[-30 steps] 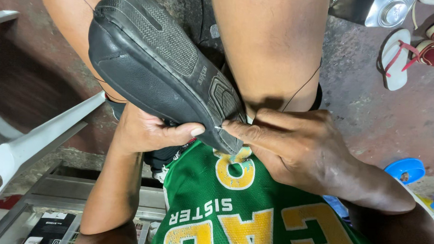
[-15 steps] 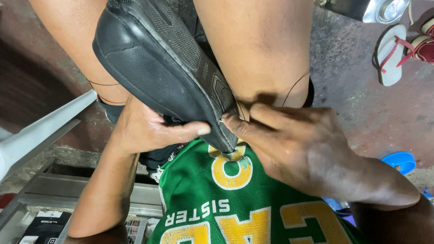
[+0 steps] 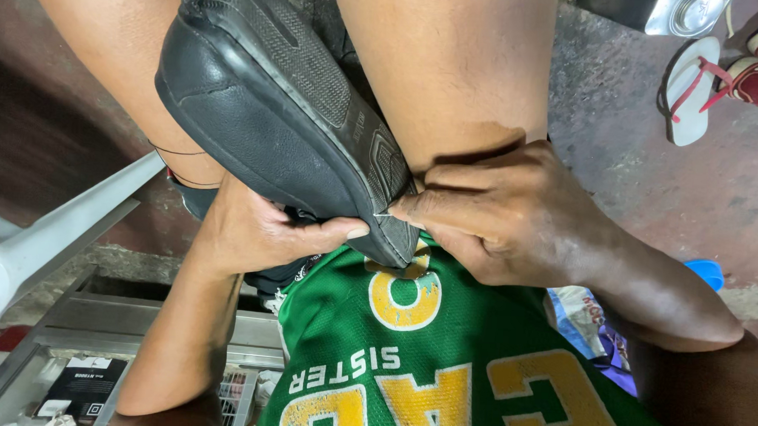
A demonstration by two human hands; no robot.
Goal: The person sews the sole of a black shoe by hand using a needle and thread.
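Diagonally, black shoe [image 3: 264,123], toe upper-left, sole up.

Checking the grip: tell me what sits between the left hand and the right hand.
In the head view, the heel end of the black shoe lies between them: the left hand grips it from below, and the right hand pinches its sole edge.

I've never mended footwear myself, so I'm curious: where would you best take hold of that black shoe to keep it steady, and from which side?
Grip the black shoe around its heel end, from underneath, probably as the left hand does: thumb across the upper's side, sole turned up. The shoe lies tilted between the knees, toe pointing away, so the heel is nearest, leaving the sole edge free for the right hand.
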